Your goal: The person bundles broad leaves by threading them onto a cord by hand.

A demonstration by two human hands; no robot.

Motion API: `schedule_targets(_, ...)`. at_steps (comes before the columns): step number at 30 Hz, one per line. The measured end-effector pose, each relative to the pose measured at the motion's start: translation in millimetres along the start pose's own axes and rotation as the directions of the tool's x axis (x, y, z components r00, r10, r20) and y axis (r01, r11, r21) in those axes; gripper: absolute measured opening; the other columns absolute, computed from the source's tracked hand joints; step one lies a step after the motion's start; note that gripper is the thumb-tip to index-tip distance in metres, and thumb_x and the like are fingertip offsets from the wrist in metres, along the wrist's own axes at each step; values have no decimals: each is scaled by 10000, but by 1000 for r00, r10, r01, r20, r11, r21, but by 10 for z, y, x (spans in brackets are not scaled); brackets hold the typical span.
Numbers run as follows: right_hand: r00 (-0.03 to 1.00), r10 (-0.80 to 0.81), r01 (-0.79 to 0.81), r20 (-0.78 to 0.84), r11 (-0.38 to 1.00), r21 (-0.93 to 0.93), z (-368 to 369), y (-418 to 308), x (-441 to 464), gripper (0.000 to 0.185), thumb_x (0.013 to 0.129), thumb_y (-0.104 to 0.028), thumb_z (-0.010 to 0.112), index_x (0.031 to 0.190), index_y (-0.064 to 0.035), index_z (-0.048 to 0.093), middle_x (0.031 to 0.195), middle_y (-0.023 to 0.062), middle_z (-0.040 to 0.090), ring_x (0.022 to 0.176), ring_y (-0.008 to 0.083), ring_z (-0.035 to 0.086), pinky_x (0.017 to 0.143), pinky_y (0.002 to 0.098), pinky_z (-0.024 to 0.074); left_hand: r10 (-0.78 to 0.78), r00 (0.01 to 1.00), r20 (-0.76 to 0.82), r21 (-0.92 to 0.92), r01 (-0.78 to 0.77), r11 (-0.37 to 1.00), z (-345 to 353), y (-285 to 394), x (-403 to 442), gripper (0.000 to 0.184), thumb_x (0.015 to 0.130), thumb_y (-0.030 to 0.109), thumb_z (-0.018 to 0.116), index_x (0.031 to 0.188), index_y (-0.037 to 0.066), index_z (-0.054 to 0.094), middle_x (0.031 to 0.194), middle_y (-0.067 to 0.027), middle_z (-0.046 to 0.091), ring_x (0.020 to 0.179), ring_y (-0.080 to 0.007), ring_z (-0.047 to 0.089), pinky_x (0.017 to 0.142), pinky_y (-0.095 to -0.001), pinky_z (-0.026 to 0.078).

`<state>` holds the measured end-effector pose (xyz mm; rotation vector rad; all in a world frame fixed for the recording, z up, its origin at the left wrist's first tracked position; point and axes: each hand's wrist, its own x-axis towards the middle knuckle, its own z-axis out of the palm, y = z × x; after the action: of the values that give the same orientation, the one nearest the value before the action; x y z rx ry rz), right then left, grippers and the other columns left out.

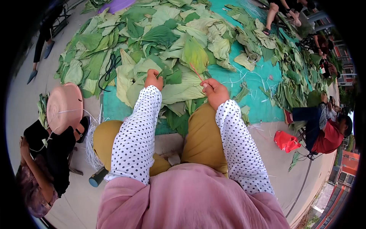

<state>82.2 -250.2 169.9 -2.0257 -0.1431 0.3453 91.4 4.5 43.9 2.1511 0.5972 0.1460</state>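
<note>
A: Holding what in the right hand [217,93]?

B: A thin red strip [196,71]. Pinched near one end in narrow fingers [205,85], maybe to leave the long end free.

A: And in the left hand [153,81]?

B: Curled fingers, low over the leaves [160,36]. Cannot tell if holding anything.

A: Leaves where?

B: Right under both hands, then piled far ahead of the fingers. Probably heaped so near for easy reach. Under the heap, a green sheet [251,105], likely to keep off dirt.

A: Anything beside the fingers?

B: Just left of the left fingers, a loopy black cord [111,70]. Farther left, a pink tub [63,108]. Well right of the right fingers, a red bag [285,141].
</note>
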Motion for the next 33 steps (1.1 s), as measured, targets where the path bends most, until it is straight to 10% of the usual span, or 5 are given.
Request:
schedule_targets(3,1000,-23,23,-16,1000,-5,-28,-4,-20,149,905,-139,536,958,-36,630,764,86,632,702,159,594,676,296,470,-97,995,5,-379,91,921,-206,231,224,269,820,95,625,1072,37,550,898,-76,607,758,-187,599,709,-308,487)
schedule_targets(5,998,-65,65,-5,996,-53,-54,-18,-35,153,903,-147,537,965,-42,630,773,104,628,704,194,595,670,322,464,5,968,249,-758,192,624,-361,404,364,266,828,58,612,1085,4,570,909,-55,630,771,-167,599,689,-304,489)
schedule_targets(13,979,-203,199,8,951,-237,-103,-126,-113,175,911,-187,534,997,-75,638,764,68,616,694,168,579,673,304,472,151,885,440,-676,216,705,-1141,1305,-124,194,901,63,499,1077,12,561,974,-53,631,846,-141,603,776,-283,485)
schedule_targets(31,983,-166,134,-81,943,-304,-83,-17,-22,131,891,-164,556,953,-83,640,686,82,626,639,214,608,622,347,478,163,953,257,-517,-7,856,-438,1477,-388,232,826,60,614,1028,15,510,877,-81,603,755,-119,533,685,-262,444)
schedule_targets(33,994,-95,78,-49,960,-268,-80,-8,-12,162,895,-212,519,973,-117,625,839,174,635,808,366,601,714,441,468,162,956,244,-509,-16,860,-420,1505,-409,226,830,48,606,1031,11,509,884,-71,599,774,-118,539,707,-251,439)
